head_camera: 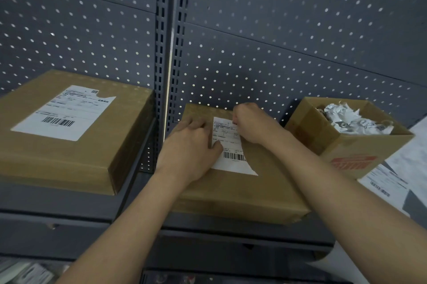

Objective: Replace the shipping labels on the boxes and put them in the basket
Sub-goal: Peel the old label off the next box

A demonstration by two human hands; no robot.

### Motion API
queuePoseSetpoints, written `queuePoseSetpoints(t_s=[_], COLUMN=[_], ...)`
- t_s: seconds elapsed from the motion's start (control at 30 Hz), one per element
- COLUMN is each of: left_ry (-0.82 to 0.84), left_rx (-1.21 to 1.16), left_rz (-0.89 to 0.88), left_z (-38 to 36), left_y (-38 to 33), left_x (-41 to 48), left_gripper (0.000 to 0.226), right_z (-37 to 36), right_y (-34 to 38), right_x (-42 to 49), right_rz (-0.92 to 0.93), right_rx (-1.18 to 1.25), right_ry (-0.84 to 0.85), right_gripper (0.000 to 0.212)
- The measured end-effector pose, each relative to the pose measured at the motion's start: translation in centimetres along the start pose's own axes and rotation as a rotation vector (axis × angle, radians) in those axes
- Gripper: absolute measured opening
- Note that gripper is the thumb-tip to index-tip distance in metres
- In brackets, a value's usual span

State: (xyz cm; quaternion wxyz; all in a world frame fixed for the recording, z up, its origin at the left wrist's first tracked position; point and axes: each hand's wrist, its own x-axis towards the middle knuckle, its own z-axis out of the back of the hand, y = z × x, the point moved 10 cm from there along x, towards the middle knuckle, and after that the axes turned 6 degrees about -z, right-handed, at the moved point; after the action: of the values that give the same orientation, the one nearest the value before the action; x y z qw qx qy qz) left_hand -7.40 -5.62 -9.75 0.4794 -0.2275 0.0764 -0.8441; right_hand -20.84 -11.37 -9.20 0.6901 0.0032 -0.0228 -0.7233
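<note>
A flat brown cardboard box [242, 193] lies on the grey shelf in the middle. A white shipping label [231, 147] with a barcode is stuck on its top. My left hand [191, 147] lies flat on the box, its thumb pressing the label's left edge. At the label's upper right corner my right hand [251, 122] has its fingers curled and pinches that corner. A second, larger brown box [76, 161] sits on the shelf to the left, bearing its own white label [64, 112] with a torn top edge.
An open cardboard carton [328, 135] at the right holds crumpled label scraps [351, 119]. Sheets of fresh labels [388, 182] lie at the far right. A grey pegboard wall [277, 41] stands close behind. The shelf's front edge [231, 235] runs below the boxes.
</note>
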Motion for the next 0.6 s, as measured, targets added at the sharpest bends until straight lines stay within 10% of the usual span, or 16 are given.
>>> queuePoseSetpoints(t_s=[0.23,0.6], left_ry=[0.019,0.017], left_rx=[0.0,-0.021], left_rz=[0.006,0.013], left_z=[0.1,-0.1], left_y=[-0.1,0.1], left_x=[-0.1,-0.1], left_gripper=[0.05,0.051], right_z=[1.4,0.7], right_y=[-5.3,-0.1], right_x=[-1.0,-0.9], right_rz=[-0.185,-0.057], right_rx=[0.552,0.003], right_ry=[-0.079,-0.06], right_gripper=[0.019,0.015])
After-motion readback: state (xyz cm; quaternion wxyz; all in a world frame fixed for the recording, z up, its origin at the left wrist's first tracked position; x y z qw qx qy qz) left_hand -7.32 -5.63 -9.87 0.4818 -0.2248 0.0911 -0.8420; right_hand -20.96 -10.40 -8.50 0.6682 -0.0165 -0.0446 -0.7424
